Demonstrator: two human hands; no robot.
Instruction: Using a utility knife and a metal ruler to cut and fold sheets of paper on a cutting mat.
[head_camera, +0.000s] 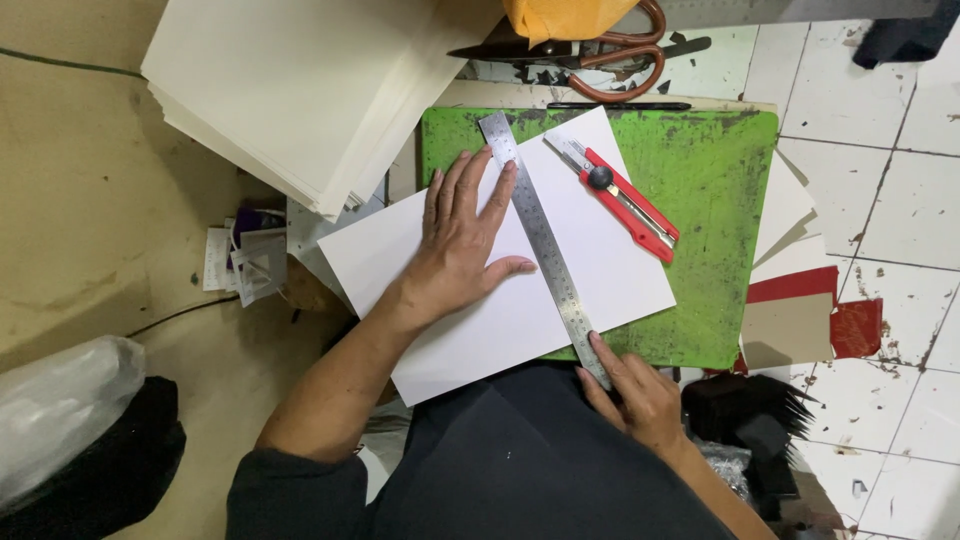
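Right hand (640, 392) pinches the steel ruler (543, 243), left hand (462, 235) flat on white sheet (600, 270), green mat (715, 200), tiled floor (900, 210).

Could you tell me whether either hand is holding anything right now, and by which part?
Nothing is lifted. The left hand presses flat on the white sheet, fingertips against the steel ruler; the right hand pinches the ruler's near end.

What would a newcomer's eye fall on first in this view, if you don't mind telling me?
Probably the bright green cutting mat on the tiled floor, with a white sheet laid across it. The left hand presses flat on the sheet beside a steel ruler lying diagonally, whose near end the right hand steadies. A red utility knife rests on the sheet's upper right, untouched.
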